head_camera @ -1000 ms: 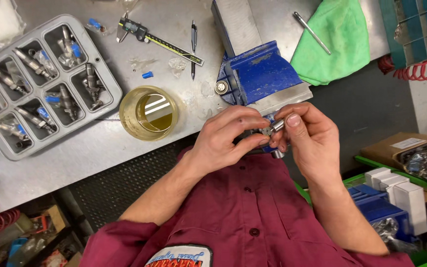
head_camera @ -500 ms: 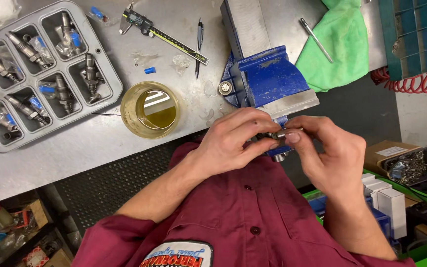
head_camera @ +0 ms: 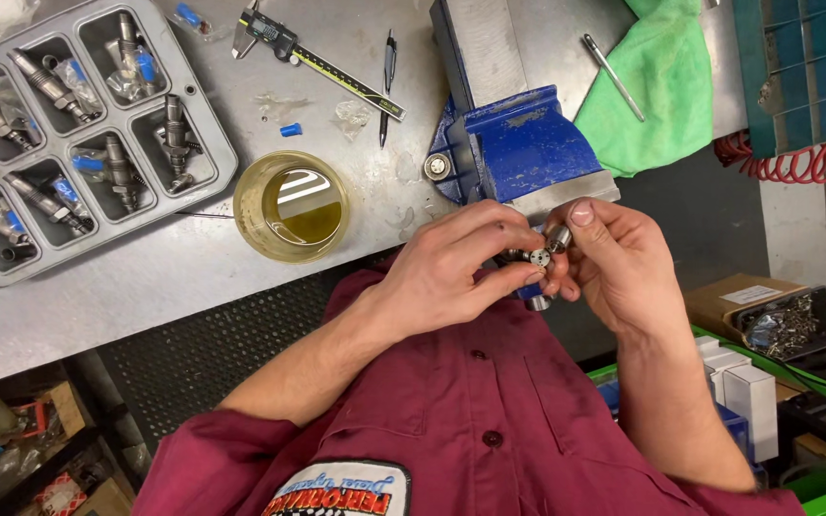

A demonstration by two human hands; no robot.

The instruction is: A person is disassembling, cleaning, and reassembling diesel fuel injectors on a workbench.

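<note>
- Where the two hands meet just in front of the blue vise (head_camera: 528, 143), a small metal disc (head_camera: 539, 257) with holes in its face sits pinched in the fingertips of the left hand (head_camera: 451, 272).
- The right hand (head_camera: 623, 268) grips a short metal cylinder (head_camera: 558, 237) between thumb and fingers, touching the disc's upper right edge.
- The cylinder's long axis tilts up and to the right, away from the disc; both hands are equally close.
- Neither hand is slack: each grasps its own part.
- On the bench to the left stand a jar of yellow oil (head_camera: 292, 205) and a grey tray (head_camera: 207, 186) of injectors.
</note>
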